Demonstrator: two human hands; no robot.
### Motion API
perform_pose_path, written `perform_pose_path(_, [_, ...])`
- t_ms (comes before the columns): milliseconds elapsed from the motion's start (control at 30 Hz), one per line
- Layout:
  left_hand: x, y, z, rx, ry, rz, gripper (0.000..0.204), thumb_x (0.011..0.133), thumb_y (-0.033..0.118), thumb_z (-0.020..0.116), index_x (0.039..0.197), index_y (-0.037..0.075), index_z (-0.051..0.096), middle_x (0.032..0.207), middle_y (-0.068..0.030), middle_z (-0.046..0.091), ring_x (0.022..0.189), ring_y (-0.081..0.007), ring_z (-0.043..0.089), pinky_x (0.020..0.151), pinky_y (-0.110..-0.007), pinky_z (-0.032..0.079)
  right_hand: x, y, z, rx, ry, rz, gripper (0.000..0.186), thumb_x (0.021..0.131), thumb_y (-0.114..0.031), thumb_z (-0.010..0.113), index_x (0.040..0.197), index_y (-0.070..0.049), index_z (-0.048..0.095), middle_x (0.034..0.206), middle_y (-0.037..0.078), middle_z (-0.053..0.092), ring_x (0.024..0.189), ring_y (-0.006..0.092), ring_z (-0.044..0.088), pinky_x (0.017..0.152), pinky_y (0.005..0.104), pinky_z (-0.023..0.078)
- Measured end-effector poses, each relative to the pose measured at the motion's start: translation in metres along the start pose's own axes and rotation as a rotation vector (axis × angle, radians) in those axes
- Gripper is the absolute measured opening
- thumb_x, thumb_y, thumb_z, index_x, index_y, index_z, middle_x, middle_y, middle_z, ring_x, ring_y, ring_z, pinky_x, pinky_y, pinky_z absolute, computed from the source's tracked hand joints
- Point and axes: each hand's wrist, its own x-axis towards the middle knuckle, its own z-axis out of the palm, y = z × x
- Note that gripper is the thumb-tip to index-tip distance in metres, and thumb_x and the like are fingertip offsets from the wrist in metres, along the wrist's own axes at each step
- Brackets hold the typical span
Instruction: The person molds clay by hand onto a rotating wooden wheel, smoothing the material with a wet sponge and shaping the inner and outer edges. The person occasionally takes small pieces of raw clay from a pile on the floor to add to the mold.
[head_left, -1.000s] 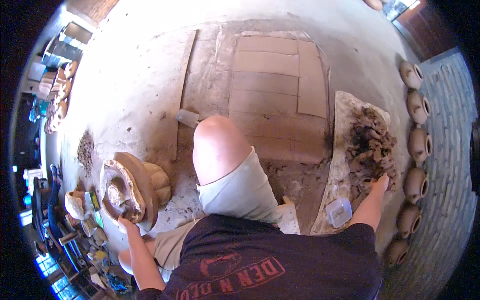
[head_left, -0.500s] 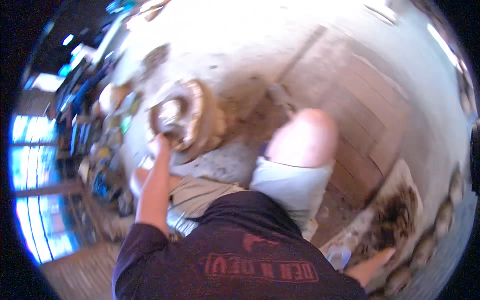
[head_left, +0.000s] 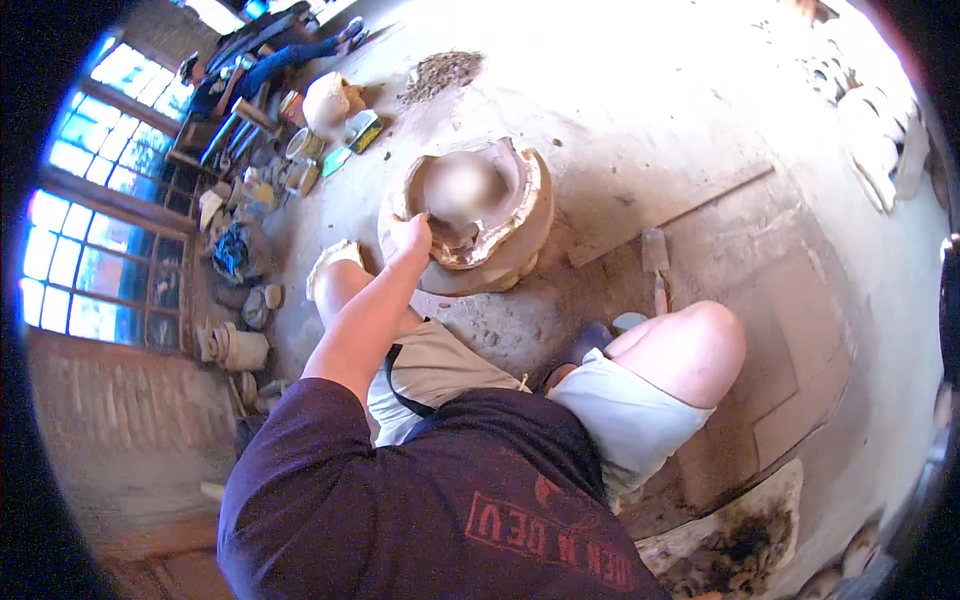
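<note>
Here, your left hand [head_left: 408, 243] is at the near-left rim of the large, round clay-coloured bowl [head_left: 522, 237], its thumb against the ragged pale edge; its fingers are hidden, so I cannot tell how tight that grip is. The bowl sits in front of you on the floor [head_left: 590, 115], its middle blurred. Your right hand is out of view, its grip untold. A flat-bladed tool [head_left: 655, 250] lies near your right knee [head_left: 712, 335]; a pale sheet [head_left: 784, 490] holds a dark heap [head_left: 745, 545].
</note>
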Motion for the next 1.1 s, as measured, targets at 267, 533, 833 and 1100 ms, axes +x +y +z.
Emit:
perform_pose_path(267, [0.039, -0.031, 0.003, -0.004, -0.034, 0.024, 0.072, 0.08, 0.017, 0.078, 0.141, -0.007, 0.048, 0.135, -0.0305, 0.062, 0.126, -0.0395, 0.061, 0.109, -0.041, 0.047, -0.001, -0.056, 0.089, 0.204, -0.342, -0.045, 0.06, 0.099, -0.029, 0.063, 0.154, -0.008, 0.049, 0.147, 0.019, 0.06, 0.131, 0.0305, 0.06, 0.113, 0.0412, 0.046])
perform_pose_path(533, [0.049, 0.015, -0.025, 0.086, -0.01, 0.328, 0.08, 0.093, 0.046, 0.071, 0.152, 0.0, 0.043, 0.144, -0.0232, 0.058, 0.132, -0.0324, 0.057, 0.112, -0.043, 0.043, -0.213, -0.167, 0.411, -0.411, -0.344, -1.06, 0.069, 0.094, -0.004, 0.061, 0.159, 0.0, 0.038, 0.159, 0.022, 0.044, 0.143, 0.0371, 0.047, 0.117, 0.0501, 0.043])
perform_pose_path(833, [-0.086, 0.129, -0.043, -1.001, -0.989, -0.246, 0.05, 0.107, 0.049, 0.051, 0.136, 0.008, 0.055, 0.112, -0.0099, 0.067, 0.108, -0.0279, 0.065, 0.097, -0.046, 0.053, -0.569, -0.012, 0.547, -0.415, -0.75, -1.669, 0.055, 0.102, -0.047, 0.05, 0.118, 0.005, 0.058, 0.127, 0.024, 0.049, 0.115, 0.0398, 0.045, 0.097, 0.0519, 0.045])
perform_pose_path(1100, [-0.074, 0.079, -0.079, -1.205, -1.396, -0.536, 0.059, 0.111, 0.049, 0.042, 0.154, 0.008, 0.044, 0.135, -0.0123, 0.064, 0.122, -0.0243, 0.063, 0.105, -0.042, 0.053, -0.631, 0.038, 0.563, -0.409, -1.712, -2.091, 0.094, 0.087, -0.073, 0.067, 0.14, 0.004, 0.057, 0.148, 0.029, 0.049, 0.144, 0.0477, 0.042, 0.119, 0.058, 0.035])
